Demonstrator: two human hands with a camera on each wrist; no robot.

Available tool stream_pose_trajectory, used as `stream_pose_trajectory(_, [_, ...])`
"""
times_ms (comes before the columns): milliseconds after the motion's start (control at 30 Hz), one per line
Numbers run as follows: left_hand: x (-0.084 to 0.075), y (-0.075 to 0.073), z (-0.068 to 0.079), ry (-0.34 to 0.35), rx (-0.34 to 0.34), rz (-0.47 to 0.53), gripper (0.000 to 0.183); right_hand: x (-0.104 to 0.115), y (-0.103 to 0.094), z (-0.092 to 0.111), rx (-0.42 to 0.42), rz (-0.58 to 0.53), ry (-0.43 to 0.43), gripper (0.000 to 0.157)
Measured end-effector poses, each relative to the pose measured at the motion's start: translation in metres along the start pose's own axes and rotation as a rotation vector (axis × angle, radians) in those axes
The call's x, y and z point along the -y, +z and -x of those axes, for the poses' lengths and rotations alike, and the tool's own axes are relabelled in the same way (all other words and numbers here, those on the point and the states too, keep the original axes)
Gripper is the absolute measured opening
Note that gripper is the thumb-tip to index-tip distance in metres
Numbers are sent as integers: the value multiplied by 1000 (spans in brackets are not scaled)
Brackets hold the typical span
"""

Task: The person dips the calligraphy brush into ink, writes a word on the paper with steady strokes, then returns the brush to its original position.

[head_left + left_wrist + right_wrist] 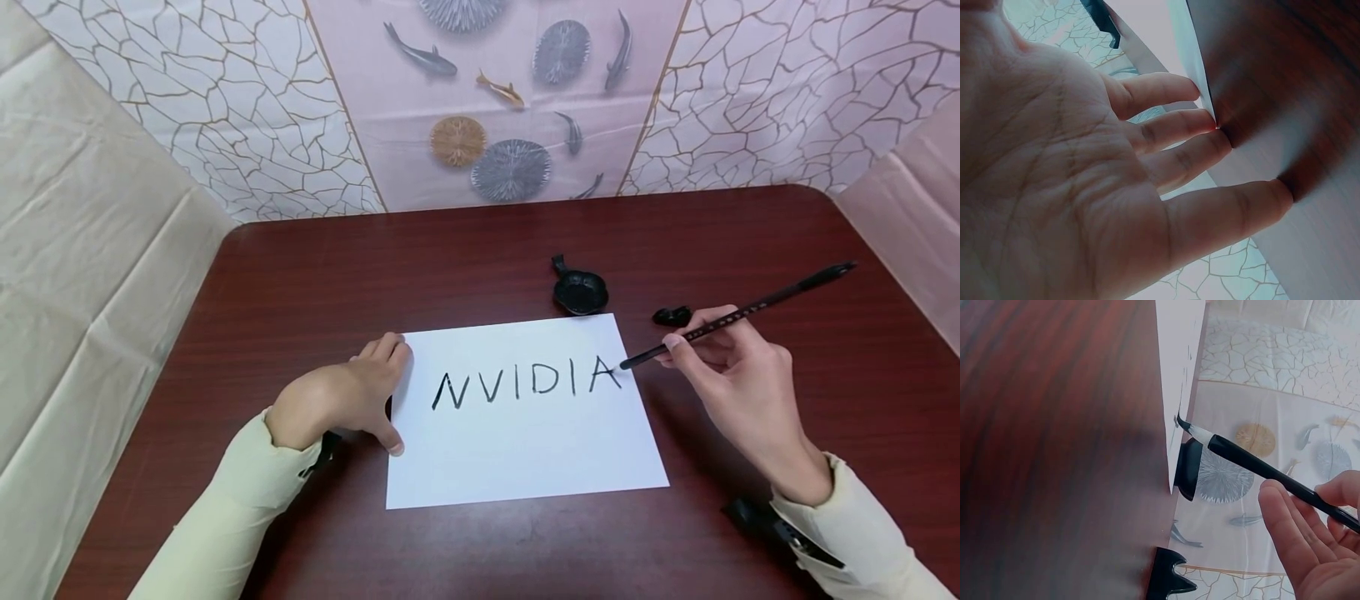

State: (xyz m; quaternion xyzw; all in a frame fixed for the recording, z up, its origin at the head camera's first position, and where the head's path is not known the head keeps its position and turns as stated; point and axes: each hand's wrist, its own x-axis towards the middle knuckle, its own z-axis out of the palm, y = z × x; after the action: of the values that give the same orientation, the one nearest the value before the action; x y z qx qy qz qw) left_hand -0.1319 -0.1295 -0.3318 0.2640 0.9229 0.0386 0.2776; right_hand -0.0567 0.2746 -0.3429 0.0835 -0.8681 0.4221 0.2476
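Note:
My right hand (738,392) pinches a black writing brush (780,296) between thumb and fingers. Its white bristles have an inky black tip, which in the right wrist view meets the paper at the end of the lettering. A white sheet of paper (525,458) bears the letters "NVIDIA" (525,383) in thin black strokes, the brush tip being at the crossbar of the last A. With fingers spread and fairly straight, my left hand (345,396) rests at the sheet's left edge. In the left wrist view, its fingertips (1207,119) touch the paper's edge and the tabletop.
Just behind the sheet's top right corner stands a small black ink dish (581,293) with a stubby handle. A black brush rest (672,317) sits right of it, beside my right fingers. The dark red wooden table (412,267) ends at patterned cloth (517,100) behind.

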Motion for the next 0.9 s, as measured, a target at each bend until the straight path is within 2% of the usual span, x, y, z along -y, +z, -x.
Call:
stream_pose_trajectory(167, [-1,-1,1,-5,-1,7,120,0,-1,0,-6,10,8,19])
stream_pose_trajectory(267, [-1,-1,1,-9,1,9,121,1,-2,1,-34,-22,7,21])
stream_pose_trajectory(533, [-1,-1,0,7,-4,12,116,5,-13,-1,-211,-255,-24,25])
stream_pose_trajectory(667, [-2,-2,0,8,-2,24,114,10,-20,-8,-271,-476,-60,25])
stream_pose_trajectory(767, [-1,-2,0,-4,1,28,115,16,-24,-14,-290,-587,-87,24])
stream_pose_trajectory(900, [-1,0,1,0,-3,33,116,22,-27,-21,-277,-581,-148,23])
